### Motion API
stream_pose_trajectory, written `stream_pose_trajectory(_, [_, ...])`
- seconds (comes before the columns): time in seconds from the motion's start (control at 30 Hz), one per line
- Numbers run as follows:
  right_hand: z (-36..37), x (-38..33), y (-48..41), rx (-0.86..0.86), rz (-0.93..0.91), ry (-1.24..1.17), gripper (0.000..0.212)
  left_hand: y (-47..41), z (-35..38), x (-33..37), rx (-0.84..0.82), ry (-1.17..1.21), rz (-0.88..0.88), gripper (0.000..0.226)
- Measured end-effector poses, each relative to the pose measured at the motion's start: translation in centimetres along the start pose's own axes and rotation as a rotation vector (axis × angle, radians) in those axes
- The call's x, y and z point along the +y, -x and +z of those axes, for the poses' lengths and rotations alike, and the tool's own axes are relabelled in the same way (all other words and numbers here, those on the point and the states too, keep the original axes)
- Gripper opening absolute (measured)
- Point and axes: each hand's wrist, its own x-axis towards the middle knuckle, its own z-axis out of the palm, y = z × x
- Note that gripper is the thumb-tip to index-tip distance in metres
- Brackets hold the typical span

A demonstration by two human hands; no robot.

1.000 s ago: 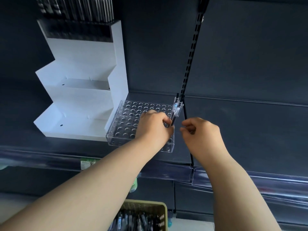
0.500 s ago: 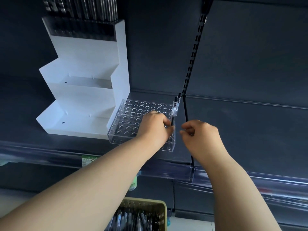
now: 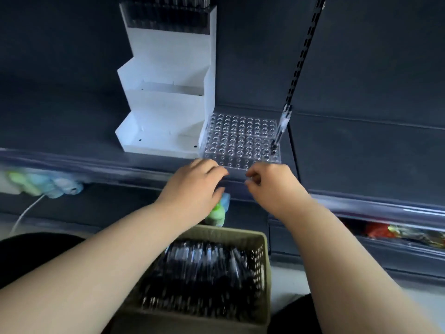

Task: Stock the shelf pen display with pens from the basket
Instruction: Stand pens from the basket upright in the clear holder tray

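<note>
Withdrawn since a second ago: both hands, off the clear pen holder point(image 3: 240, 141) to the shelf edge point(image 3: 96, 165); one pen point(image 3: 280, 126) left standing in it.
Basket point(image 3: 265, 273), nearest, under the forearms: filled with pens point(image 3: 199, 273).
Left hand point(image 3: 192, 186): palm down, fingers relaxed and slightly apart, holding nothing.
Right hand point(image 3: 272, 186): fingers curled in, thumb by index tip, nothing seen between them.
Pen: tilted, in a hole along the holder's right edge.
White stepped display point(image 3: 166, 112): just beside the holder's left side.
</note>
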Motion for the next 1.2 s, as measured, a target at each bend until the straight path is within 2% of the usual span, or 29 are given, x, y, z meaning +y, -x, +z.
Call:
stream_pose_trajectory(0.17, [4.3,-3.0,3.7,-0.186,0.022,0.073,0.023,7.8,0.5,-1.5,-0.133,-0.101,-0.027,0.029])
stream_pose_trajectory(0.23, [6.4,-3.7,5.3,-0.253,0.070,0.089,0.022,10.6,1.0,-1.8,-0.259,-0.059,-0.117,0.028])
stream_pose_trajectory(0.33, [9.4,-4.0,7.7,-0.345,0.134,0.137,0.022,13.5,2.9,-2.6,-0.490,0.035,-0.364,0.031])
stream_pose_trajectory(0.43, [12.7,-3.6,9.9,-0.423,0.254,0.145,0.024,14.6,5.0,-2.2,-0.623,0.105,-0.442,0.029])
stream_pose_trajectory(0.53, [14.9,-3.0,11.1,-0.451,0.360,0.116,0.024,15.3,6.9,-2.0,-0.675,0.168,-0.529,0.026])
stream_pose_trajectory(0.87, [18.0,-2.1,8.7,-0.413,0.447,0.103,0.020,13.4,11.2,-1.0,-0.752,0.266,-0.674,0.024])
stream_pose_trajectory(1.03, [19.1,-2.5,7.4,-0.455,0.457,0.266,0.024,12.3,13.6,-0.5,-0.789,0.089,-0.744,0.032])
stream_pose_trajectory(1.2, [18.9,-2.7,6.2,-0.499,0.545,0.210,0.029,11.1,13.8,-0.5,-0.837,0.071,-0.772,0.028])
